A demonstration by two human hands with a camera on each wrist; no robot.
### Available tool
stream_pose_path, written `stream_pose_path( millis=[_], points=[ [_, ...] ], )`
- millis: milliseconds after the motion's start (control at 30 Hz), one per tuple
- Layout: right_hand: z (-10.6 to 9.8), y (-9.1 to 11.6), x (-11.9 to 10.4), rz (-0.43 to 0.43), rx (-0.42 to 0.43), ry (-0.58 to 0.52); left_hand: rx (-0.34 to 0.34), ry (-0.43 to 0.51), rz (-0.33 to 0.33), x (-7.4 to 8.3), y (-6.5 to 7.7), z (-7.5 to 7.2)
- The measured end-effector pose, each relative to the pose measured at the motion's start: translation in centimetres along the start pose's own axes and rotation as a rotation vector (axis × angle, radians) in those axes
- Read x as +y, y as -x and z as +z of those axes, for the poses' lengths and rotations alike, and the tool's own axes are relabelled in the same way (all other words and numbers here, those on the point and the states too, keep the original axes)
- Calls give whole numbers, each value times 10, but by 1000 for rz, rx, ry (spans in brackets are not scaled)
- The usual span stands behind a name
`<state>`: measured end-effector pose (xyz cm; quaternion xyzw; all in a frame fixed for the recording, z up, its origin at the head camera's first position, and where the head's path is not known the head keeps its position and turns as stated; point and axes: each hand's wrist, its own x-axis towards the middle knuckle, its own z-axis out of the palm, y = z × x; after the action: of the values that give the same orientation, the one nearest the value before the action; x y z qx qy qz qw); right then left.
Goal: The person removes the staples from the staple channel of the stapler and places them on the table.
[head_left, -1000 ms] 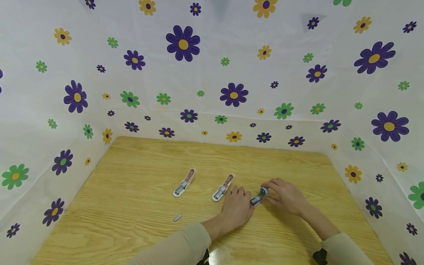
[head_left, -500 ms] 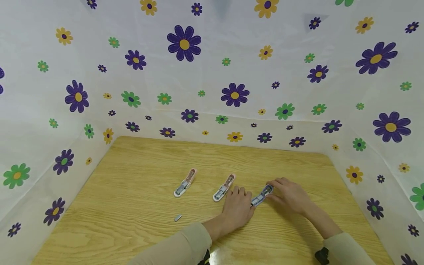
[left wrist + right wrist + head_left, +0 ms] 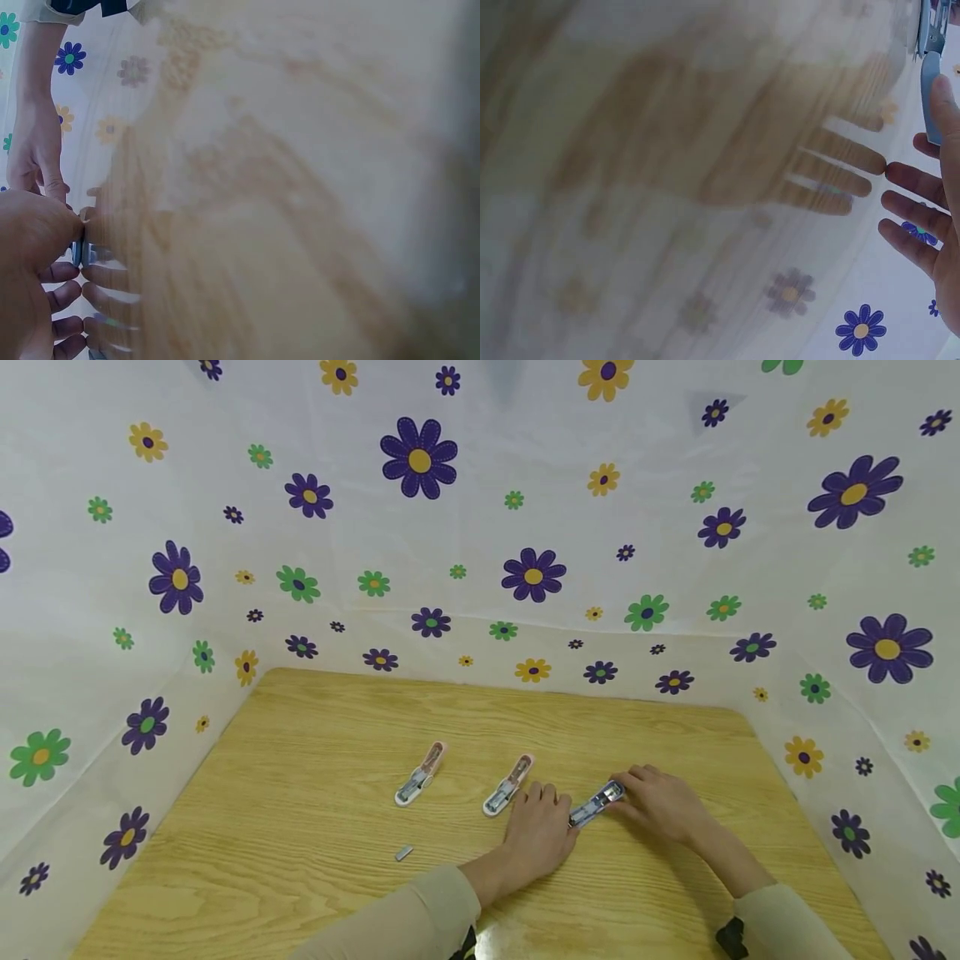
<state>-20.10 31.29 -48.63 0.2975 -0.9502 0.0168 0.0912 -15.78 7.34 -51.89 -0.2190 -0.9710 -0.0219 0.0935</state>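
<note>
A blue stapler (image 3: 596, 804) lies folded wide open on the table, its metal inside facing up. My left hand (image 3: 540, 831) rests on the table and pinches its near end. My right hand (image 3: 663, 802) holds the far end between thumb and fingers. In the right wrist view, the stapler's blue arm (image 3: 931, 94) lies against the right thumb, with the other fingers spread below. In the left wrist view, my left hand (image 3: 30, 255) partly hides the stapler. Left of the hands lies a pinkish-white stapler (image 3: 508, 785), also folded open.
Another pinkish-white stapler (image 3: 420, 774) lies opened farther left. A short strip of staples (image 3: 404, 852) is on the wooden table (image 3: 285, 793) in front of it. Flower-printed white cloth (image 3: 480, 527) encloses the table at the back and sides.
The blue stapler's far arm, tilted up a second ago, has swung outward and down until the stapler lies straight. My right hand moved slightly right with it; the left stayed.
</note>
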Motion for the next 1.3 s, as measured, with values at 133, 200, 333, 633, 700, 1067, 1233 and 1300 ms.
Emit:
stream_pose_path(
  millis=[133, 200, 333, 633, 700, 1067, 1233, 1300],
  points=[
    [-1, 0, 0, 21, -27, -10, 5, 2, -1, 0, 0, 0],
    [-2, 1, 0, 15, -13, -6, 7, 4, 0, 0, 0, 1],
    [-7, 1, -4, 7, 33, -12, 16, 5, 1, 0, 0, 0],
    [-20, 5, -17, 153, 76, -117, 10, 7, 0, 1, -1, 0],
    [-22, 7, -20, 191, 82, -140, 7, 8, -1, 1, -1, -1],
    [-31, 8, -43, 470, 24, -521, 8, 3, 1, 0, -1, -1],
    [-25, 10, -58, 569, 7, -701, 18, -14, 2, 1, 0, 0],
    [-22, 10, -64, 598, 14, -748, 18, -17, 3, 0, 0, 0]
  ],
)
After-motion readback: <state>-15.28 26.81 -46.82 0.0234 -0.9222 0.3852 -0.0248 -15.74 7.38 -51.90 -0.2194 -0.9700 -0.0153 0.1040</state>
